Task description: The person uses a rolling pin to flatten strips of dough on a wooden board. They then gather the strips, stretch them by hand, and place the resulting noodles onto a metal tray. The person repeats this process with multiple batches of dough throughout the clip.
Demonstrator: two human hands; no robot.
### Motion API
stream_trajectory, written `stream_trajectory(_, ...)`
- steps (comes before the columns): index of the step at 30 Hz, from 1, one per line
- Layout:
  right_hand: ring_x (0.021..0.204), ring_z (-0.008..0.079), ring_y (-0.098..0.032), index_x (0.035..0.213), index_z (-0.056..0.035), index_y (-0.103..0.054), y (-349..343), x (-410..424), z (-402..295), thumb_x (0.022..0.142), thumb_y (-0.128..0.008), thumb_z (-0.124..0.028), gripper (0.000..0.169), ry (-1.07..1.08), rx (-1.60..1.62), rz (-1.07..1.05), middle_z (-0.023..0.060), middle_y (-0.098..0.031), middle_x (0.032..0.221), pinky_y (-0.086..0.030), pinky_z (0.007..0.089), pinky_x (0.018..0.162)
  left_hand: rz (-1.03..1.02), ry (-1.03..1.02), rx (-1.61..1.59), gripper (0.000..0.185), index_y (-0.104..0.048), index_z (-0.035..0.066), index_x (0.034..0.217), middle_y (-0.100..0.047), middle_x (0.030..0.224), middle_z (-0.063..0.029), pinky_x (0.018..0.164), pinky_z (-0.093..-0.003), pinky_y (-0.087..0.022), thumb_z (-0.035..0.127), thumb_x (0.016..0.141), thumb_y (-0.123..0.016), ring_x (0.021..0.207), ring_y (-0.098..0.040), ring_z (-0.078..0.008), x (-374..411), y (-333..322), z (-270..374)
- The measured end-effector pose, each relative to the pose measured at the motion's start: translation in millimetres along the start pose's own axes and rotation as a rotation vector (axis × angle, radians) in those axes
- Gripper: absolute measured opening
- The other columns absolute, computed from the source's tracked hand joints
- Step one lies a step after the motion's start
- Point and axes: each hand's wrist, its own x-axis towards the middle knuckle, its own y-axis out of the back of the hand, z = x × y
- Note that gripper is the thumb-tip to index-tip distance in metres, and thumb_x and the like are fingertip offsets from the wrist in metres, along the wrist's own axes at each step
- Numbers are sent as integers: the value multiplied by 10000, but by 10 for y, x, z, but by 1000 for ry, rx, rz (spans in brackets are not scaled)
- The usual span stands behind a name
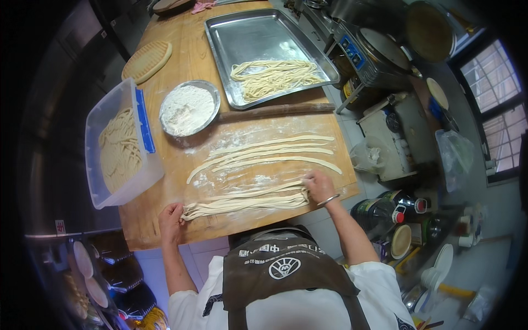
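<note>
Stretched strands of noodle dough [251, 201] lie in a bundle near the front edge of the wooden table. My left hand [172, 218] grips their left end, and my right hand [318, 186], with a bangle at the wrist, pinches their right end. Behind the bundle, several separate dough strips [272, 153] lie spread on the floured wood. A metal bowl of white flour [190, 108] stands behind them at the left, next to a wooden rolling pin [280, 111]. Thin noodles [280, 79] lie at the near end of a metal tray [268, 13].
A plastic container [146, 181] holding thick noodles stands at the table's left edge. Behind it lies an oval ridged board or basket [147, 62]. Large dark bottles [373, 214] stand right of the table, below a plastic bag [368, 154].
</note>
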Motion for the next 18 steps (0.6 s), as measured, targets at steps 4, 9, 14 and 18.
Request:
stream_trajectory(4,731,334,-555,777,-25,-559,461,-52,414,719,-551,-189,174,-121,-79,212,176,-575,755,-443,392,674,-90,-23,-124,113,-560,-19,844,-529,666,-18,407,-163,-341,92,826,-546,489,-427,-37,48,-130,21)
stream_trajectory(9,707,319,-558,736,-24,-551,573,-10,636,694,-590,-149,138,-228,-176,342,170,-571,727,-438,382,634,-159,9,-66,140,-578,-12,822,-542,658,-20,433,-186,-369,124,822,-545,527,-457,-53,242,-348,-78)
stream_trajectory(14,663,336,-526,673,-23,-511,465,140,816,636,-624,-106,145,-32,-307,348,153,-527,680,-425,406,612,-16,-295,604,220,-621,1,818,-613,737,-101,597,-310,-445,207,767,-562,634,-564,-182,377,-793,177)
stream_trajectory(18,666,332,-526,678,-27,-494,480,151,691,628,-628,-68,148,13,-340,341,154,-528,684,-427,408,609,-51,-307,660,175,-603,-1,783,-604,738,-161,656,-343,-446,164,730,-576,688,-586,-264,586,-1051,111)
